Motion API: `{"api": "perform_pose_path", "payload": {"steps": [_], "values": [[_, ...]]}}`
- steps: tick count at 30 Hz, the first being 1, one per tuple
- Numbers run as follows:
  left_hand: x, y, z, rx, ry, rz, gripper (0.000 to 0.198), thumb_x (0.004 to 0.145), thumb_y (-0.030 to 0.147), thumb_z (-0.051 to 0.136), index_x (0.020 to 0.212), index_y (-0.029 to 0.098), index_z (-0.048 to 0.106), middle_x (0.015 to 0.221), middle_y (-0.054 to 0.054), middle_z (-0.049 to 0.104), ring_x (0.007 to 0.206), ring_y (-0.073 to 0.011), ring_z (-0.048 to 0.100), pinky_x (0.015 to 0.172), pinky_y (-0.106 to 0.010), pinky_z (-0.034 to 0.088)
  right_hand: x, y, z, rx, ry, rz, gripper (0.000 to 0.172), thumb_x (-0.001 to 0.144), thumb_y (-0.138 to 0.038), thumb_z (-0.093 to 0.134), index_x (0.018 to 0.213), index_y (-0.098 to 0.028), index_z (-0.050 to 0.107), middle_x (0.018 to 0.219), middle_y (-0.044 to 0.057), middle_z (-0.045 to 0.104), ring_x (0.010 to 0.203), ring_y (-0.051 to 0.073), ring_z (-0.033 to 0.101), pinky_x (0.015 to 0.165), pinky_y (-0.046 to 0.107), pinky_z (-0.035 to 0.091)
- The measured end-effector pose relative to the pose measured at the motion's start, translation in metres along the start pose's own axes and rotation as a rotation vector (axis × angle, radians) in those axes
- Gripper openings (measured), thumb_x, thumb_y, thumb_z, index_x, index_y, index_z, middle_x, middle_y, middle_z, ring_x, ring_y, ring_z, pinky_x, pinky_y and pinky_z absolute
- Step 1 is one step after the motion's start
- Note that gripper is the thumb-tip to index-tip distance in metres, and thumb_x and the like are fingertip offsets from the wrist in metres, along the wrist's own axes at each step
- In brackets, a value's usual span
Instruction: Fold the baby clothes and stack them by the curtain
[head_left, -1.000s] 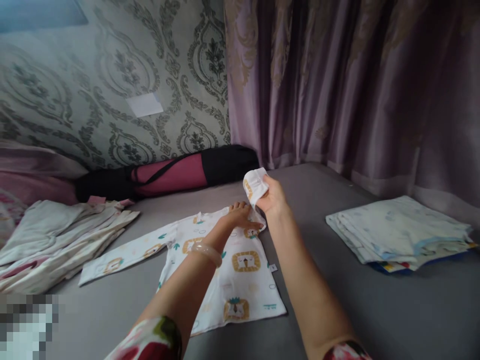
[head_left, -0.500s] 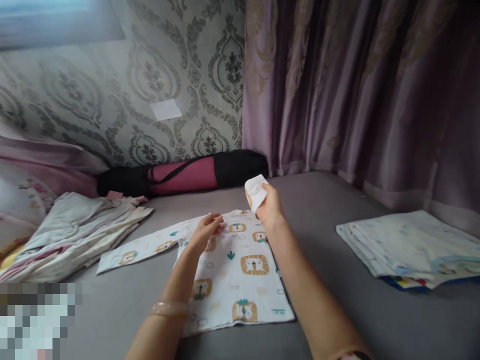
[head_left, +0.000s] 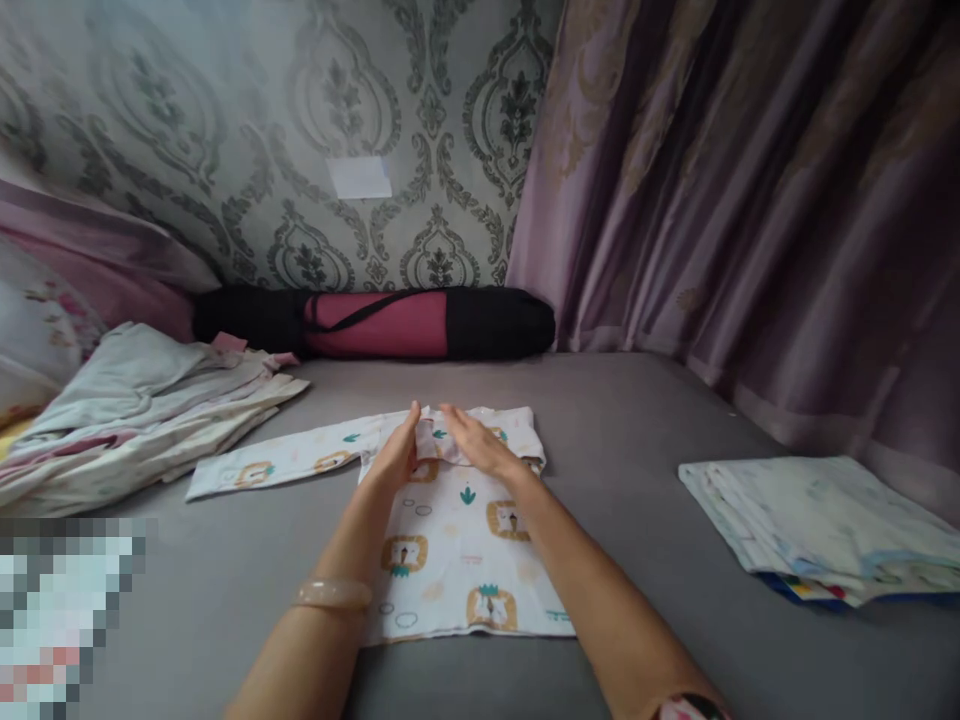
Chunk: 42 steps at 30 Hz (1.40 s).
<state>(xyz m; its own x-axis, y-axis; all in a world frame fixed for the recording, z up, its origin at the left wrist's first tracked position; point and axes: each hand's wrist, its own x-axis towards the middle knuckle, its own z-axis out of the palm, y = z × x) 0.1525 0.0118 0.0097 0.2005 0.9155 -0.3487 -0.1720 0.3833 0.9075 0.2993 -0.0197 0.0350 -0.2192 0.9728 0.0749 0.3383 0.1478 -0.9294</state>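
A small white shirt (head_left: 457, 560) with lion prints lies flat on the grey bed surface (head_left: 622, 440). One long sleeve (head_left: 285, 465) stretches out to the left; the right sleeve is folded across the chest near the collar. My left hand (head_left: 395, 462) rests flat on the shirt's upper left, fingers stretched toward the collar. My right hand (head_left: 476, 445) lies flat on the folded sleeve, fingers extended. Neither hand grips anything.
A pile of loose light clothes (head_left: 135, 410) lies at the left. A stack of folded cloths (head_left: 817, 520) sits at the right. A black and pink rolled bag (head_left: 375, 322) lies against the patterned wall. Purple curtains (head_left: 750, 200) hang at the right.
My right hand has brought the lifted sleeve down across the shirt and now lies flat on it. My left hand slid slightly along the collar. The view has shifted.
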Motion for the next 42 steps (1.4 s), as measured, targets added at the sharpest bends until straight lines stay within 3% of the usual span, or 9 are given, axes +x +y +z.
{"api": "perform_pose_path", "payload": {"steps": [4, 8, 11, 15, 20, 24, 28, 33, 42], "values": [[0.002, -0.005, 0.0, 0.153, 0.071, 0.073, 0.038, 0.068, 0.034, 0.074, 0.098, 0.018, 0.059, 0.075, -0.002, 0.065, 0.065, -0.0164, 0.065, 0.056, -0.025, 0.051, 0.007, 0.01, -0.05, 0.206, 0.206, 0.119, 0.07, 0.094, -0.066, 0.021, 0.126, -0.017, 0.059, 0.139, 0.013, 0.052, 0.131, 0.021, 0.045, 0.109, 0.037, 0.032], [0.004, 0.0, -0.003, 0.176, 0.125, 0.177, 0.042, 0.065, 0.018, 0.066, 0.106, 0.019, 0.058, 0.082, -0.002, 0.064, 0.066, -0.0148, 0.063, 0.054, -0.023, 0.05, 0.005, 0.023, -0.094, 0.423, 0.409, 0.229, 0.061, 0.099, -0.053, 0.019, 0.116, -0.016, 0.064, 0.133, 0.014, 0.058, 0.121, 0.02, 0.055, 0.105, 0.037, 0.038], [0.003, 0.007, -0.009, 0.202, 0.204, 0.215, 0.045, 0.066, 0.016, 0.061, 0.111, 0.018, 0.058, 0.088, -0.004, 0.063, 0.068, -0.0143, 0.063, 0.052, -0.021, 0.05, 0.001, 0.029, -0.105, 0.437, 0.51, 0.304, 0.055, 0.1, -0.047, 0.022, 0.11, -0.016, 0.066, 0.126, 0.015, 0.063, 0.113, 0.02, 0.061, 0.101, 0.036, 0.042], [0.002, 0.009, -0.013, 0.19, 0.261, 0.218, 0.048, 0.068, 0.016, 0.06, 0.115, 0.019, 0.053, 0.091, -0.004, 0.059, 0.065, -0.0135, 0.062, 0.051, -0.025, 0.054, 0.004, 0.039, -0.094, 0.266, 0.554, 0.32, 0.044, 0.098, -0.038, 0.031, 0.11, -0.014, 0.066, 0.119, 0.015, 0.066, 0.108, 0.02, 0.062, 0.095, 0.034, 0.045], [-0.002, 0.005, -0.015, 0.3, 0.293, 0.231, 0.057, 0.074, 0.02, 0.06, 0.129, 0.019, 0.044, 0.092, -0.004, 0.056, 0.063, -0.0125, 0.059, 0.054, -0.026, 0.053, 0.012, 0.05, -0.068, -0.293, 0.467, 0.281, 0.039, 0.096, -0.028, 0.033, 0.118, -0.016, 0.062, 0.122, 0.012, 0.064, 0.117, 0.02, 0.056, 0.1, 0.033, 0.039], [-0.004, 0.004, -0.021, 0.578, 0.369, 0.297, 0.068, 0.075, 0.023, 0.059, 0.14, 0.023, 0.038, 0.084, -0.001, 0.056, 0.06, -0.0131, 0.055, 0.057, -0.025, 0.05, 0.007, 0.051, -0.043, -0.542, 0.356, 0.201, 0.044, 0.093, -0.021, 0.035, 0.132, -0.008, 0.053, 0.141, 0.017, 0.048, 0.134, 0.024, 0.039, 0.111, 0.035, 0.025], [-0.002, 0.002, -0.026, 0.685, 0.353, 0.398, 0.066, 0.073, 0.016, 0.057, 0.137, 0.026, 0.045, 0.078, -0.001, 0.058, 0.071, -0.0185, 0.059, 0.074, -0.031, 0.05, -0.003, 0.053, -0.023, -0.879, 0.241, 0.166, 0.054, 0.096, -0.03, 0.031, 0.143, -0.004, 0.038, 0.153, 0.018, 0.029, 0.143, 0.028, 0.019, 0.116, 0.041, 0.012], [0.009, -0.006, -0.031, 0.9, 0.322, 0.561, 0.046, 0.077, 0.009, 0.047, 0.12, 0.018, 0.06, 0.104, -0.011, 0.061, 0.1, -0.0234, 0.058, 0.093, -0.035, 0.044, -0.008, 0.058, -0.016, -0.935, 0.212, 0.174, 0.069, 0.098, -0.048, 0.023, 0.147, 0.001, 0.028, 0.154, 0.02, 0.023, 0.145, 0.028, 0.013, 0.117, 0.041, 0.005], [0.017, -0.013, -0.036, 1.108, 0.302, 0.607, 0.033, 0.081, 0.01, 0.042, 0.101, 0.01, 0.068, 0.097, -0.013, 0.062, 0.091, -0.0223, 0.06, 0.086, -0.032, 0.045, -0.008, 0.056, -0.014, -0.946, 0.205, 0.196, 0.072, 0.098, -0.05, 0.019, 0.147, 0.002, 0.026, 0.155, 0.019, 0.022, 0.144, 0.027, 0.014, 0.117, 0.041, 0.005]]}}
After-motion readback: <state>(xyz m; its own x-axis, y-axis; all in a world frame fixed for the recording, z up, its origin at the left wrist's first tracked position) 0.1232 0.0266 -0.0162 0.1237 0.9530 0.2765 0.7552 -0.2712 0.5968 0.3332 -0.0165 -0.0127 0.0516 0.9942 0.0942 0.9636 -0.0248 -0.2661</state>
